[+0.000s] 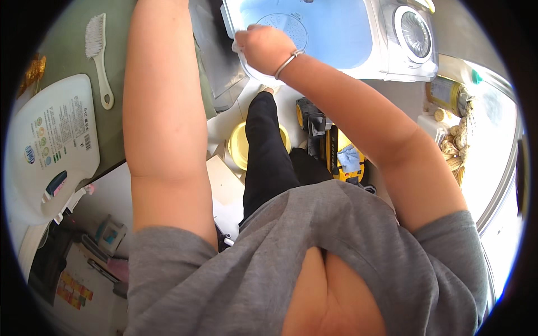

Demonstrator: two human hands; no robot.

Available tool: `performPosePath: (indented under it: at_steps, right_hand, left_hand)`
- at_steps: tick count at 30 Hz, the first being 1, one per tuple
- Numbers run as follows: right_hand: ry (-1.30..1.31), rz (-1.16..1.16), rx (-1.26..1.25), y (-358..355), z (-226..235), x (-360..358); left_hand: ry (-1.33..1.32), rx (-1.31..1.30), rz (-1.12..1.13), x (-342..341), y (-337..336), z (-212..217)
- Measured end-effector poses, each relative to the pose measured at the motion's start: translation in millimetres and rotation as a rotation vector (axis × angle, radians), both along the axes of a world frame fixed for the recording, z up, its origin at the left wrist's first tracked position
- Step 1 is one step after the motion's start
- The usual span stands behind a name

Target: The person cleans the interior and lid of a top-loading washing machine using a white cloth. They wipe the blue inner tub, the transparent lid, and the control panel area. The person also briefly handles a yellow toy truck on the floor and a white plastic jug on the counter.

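Observation:
My left forearm reaches up past the top edge of the head view, and the left hand itself is outside the picture. My right hand, with a silver bangle on the wrist, is closed at the left rim of an open washing machine tub. Its fingers curl around something pale at that rim, too hidden to name. The tub is pale blue inside, with a round, perforated disc. A round, clear-windowed part sits on the machine's right side.
On the green counter at left lie a white scrub brush and a large white detergent jug. Below are a yellow basin and a yellow-black wheeled object bearing a blue cloth. A large jar stands at right.

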State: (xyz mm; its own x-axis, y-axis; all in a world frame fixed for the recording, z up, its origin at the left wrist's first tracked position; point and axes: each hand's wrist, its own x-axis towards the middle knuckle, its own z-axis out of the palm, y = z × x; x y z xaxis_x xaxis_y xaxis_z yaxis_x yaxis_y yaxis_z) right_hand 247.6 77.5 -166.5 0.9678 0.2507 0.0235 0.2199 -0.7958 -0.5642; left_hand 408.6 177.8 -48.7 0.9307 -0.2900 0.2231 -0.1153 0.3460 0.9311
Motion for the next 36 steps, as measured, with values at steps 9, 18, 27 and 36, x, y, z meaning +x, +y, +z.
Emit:
performPosePath:
  at_steps: [9,18,27,36]
  right_hand:
    - [0.023,0.114,-0.092,-14,2,-69]
    - [-0.117,0.067,-0.018,-70,-6,-103]
    - [0.027,-0.397,-0.213,-216,11,-141]
    - [0.007,-0.651,-0.041,-185,15,-129]
  left_hand:
    - [0.057,0.005,0.035,-6,-3,14]
    - [0.124,0.104,0.043,5,1,5]
    - [0.133,0.141,0.089,-8,-9,13]
    - [0.127,0.114,0.087,-18,-8,24]
